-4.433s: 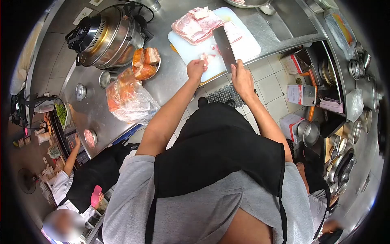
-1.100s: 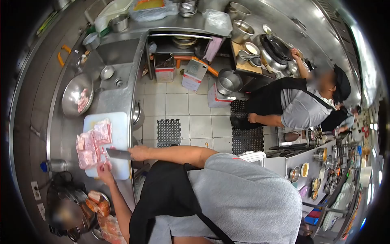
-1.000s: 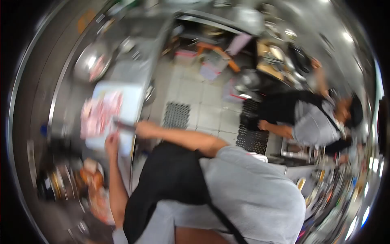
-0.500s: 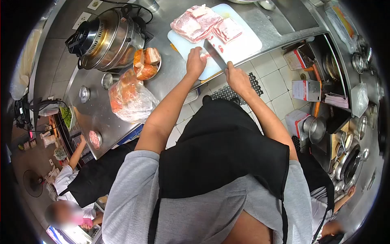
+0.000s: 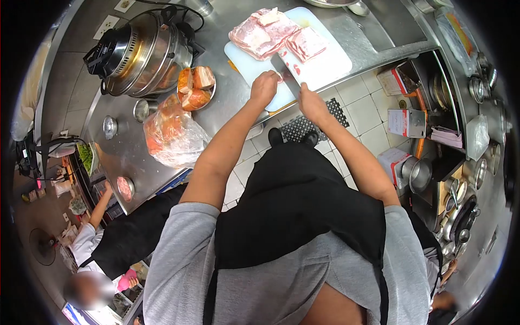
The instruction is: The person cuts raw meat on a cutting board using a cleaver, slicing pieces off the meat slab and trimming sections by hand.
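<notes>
My right hand [image 5: 312, 103] is closed round the handle of a broad-bladed knife [image 5: 288, 76], its blade pointing away from me over a white cutting board [image 5: 336, 66]. Left of the blade, my left hand [image 5: 265, 88] has its fingers curled down on a small strip of raw meat [image 5: 280, 79], mostly hidden by the fingertips. Farther back on the board lie a large slab of pale pink raw meat [image 5: 260, 37] and a smaller slab [image 5: 307, 44] beside it. Little red scraps [image 5: 296, 69] sit just right of the blade.
On the steel counter to the left stand a glass-bowl cooker [image 5: 149, 54], a bowl of orange-coated meat chunks [image 5: 196, 100], a plastic bag of meat [image 5: 173, 135] and small metal bowls. A sink [image 5: 392, 24] lies back right. One co-worker [image 5: 130, 233] stands left, another right.
The knife and both hands have shifted slightly within the view, along with the whole scene as the camera tilted. My left hand stays closed by the blade, and the slabs remain in place.
</notes>
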